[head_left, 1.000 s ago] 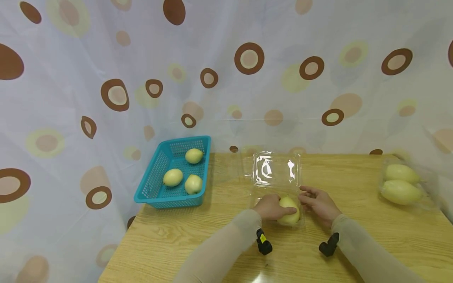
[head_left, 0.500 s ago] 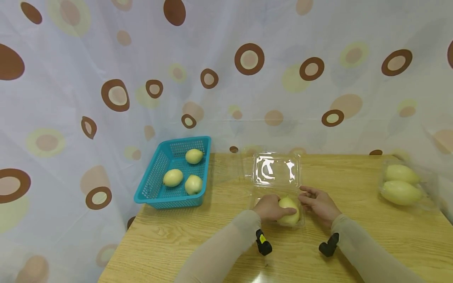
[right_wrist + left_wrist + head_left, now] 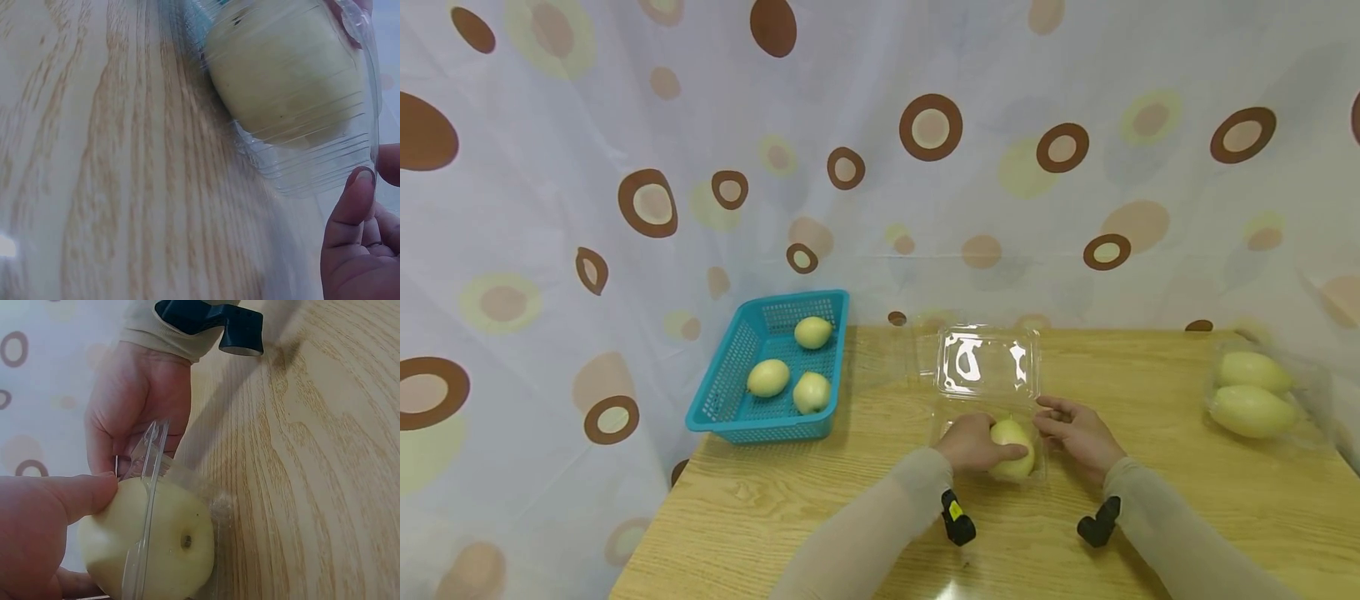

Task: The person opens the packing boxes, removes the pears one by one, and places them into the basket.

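Head view: The left hand (image 3: 973, 444), right of centre in the lower half of the frame, grasped a pear (image 3: 1011, 433), with the thumb laid over the fruit. The pear was seated in the tray (image 3: 946, 410) of a clear box. The lid (image 3: 987, 375) lay folded back directly above the tray in the frame. The right hand (image 3: 1078, 437) was positioned at the right edge of the tray. A teal basket (image 3: 767, 433), left of centre, contained three pears (image 3: 768, 378), spaced apart. At the right edge of the frame, a second clear box (image 3: 1311, 417) held two pears (image 3: 1253, 411) side by side. All items stood on a wood-grain table (image 3: 760, 500); a patterned curtain (image 3: 880, 83) filled the upper part of the frame. A black mount (image 3: 958, 521) was fitted at the left wrist and another black mount (image 3: 1099, 522) at the right.

Left wrist view: The left hand entered from the lower left, its thumb tip on the upper side of the pear. The tray rim crossed in front of the fruit, which projected beyond it. The right hand appeared at upper left, its fingertips partly hidden behind the box.

Right wrist view: The right hand, at lower right, pinched the tray rim between thumb and finger. The pear showed through the ribbed tray wall at upper right.
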`<state>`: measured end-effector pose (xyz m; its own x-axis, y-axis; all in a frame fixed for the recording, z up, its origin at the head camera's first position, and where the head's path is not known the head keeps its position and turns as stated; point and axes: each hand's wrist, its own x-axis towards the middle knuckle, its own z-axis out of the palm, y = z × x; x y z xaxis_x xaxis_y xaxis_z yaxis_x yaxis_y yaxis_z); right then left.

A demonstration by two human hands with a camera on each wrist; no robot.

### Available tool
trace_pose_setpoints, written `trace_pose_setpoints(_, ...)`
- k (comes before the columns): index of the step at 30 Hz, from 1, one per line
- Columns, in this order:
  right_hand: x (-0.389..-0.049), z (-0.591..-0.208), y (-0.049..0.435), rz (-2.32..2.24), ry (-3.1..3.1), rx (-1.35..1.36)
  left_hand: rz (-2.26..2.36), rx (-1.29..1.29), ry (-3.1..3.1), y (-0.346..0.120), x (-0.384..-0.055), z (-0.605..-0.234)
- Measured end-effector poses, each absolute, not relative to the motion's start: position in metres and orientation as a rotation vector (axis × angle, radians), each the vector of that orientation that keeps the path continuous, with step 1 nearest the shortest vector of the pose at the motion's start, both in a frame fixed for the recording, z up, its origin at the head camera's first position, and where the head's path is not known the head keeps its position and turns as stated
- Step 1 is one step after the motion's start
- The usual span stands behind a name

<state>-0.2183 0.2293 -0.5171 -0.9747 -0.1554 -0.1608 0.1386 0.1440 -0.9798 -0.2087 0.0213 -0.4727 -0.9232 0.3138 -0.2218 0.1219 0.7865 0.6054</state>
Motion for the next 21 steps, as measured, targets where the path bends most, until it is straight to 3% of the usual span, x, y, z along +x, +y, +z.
trace_pose_setpoints(21, -0.217, -0.518, 0.228, -1.890, 2.252, -0.044, 1.100, 0.316, 2.582, 0.004, -0.217, -0.467)
